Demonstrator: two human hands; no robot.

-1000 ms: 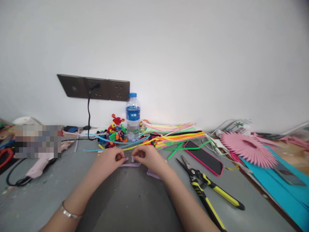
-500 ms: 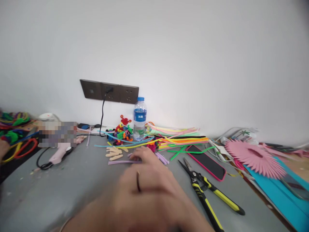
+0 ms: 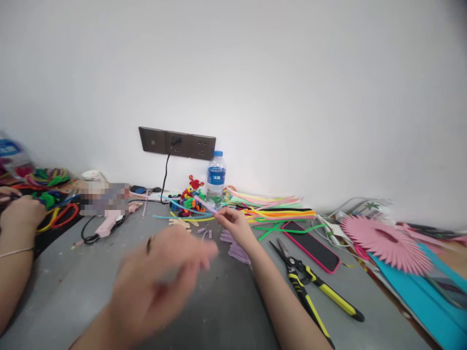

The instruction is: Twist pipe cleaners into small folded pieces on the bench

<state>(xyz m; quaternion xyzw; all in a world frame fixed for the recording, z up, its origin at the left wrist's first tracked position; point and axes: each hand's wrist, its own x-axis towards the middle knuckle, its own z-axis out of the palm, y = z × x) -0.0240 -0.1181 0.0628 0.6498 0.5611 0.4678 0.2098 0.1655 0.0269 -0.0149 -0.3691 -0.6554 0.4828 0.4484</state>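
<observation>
My right hand point(image 3: 235, 224) pinches one end of a short lilac pipe cleaner point(image 3: 205, 203), which slants up to the left in front of the colourful pipe-cleaner figures point(image 3: 188, 197). Closer to me and to the left is my left hand point(image 3: 164, 279), blurred, a ring on one finger. Its fingers point right with the thumb below them; no object shows in it, and the blur hides whether the tips meet. More lilac pieces point(image 3: 239, 252) lie on the grey table point(image 3: 215, 311) below my right hand, beside cream pieces point(image 3: 179, 222) further left.
Long pipe cleaners point(image 3: 280, 213) lie along the wall by a water bottle point(image 3: 216, 177). To the right are yellow-black pliers point(image 3: 310, 279), a phone point(image 3: 314, 247) and a pink fringed disc point(image 3: 386, 243). A pink glue gun point(image 3: 106, 224) rests left, near another person's hand point(image 3: 24, 214).
My left hand has drawn back to the left, uncovering my right hand and the lilac pieces. The view has turned slightly left, bringing more of the other person's arms into sight.
</observation>
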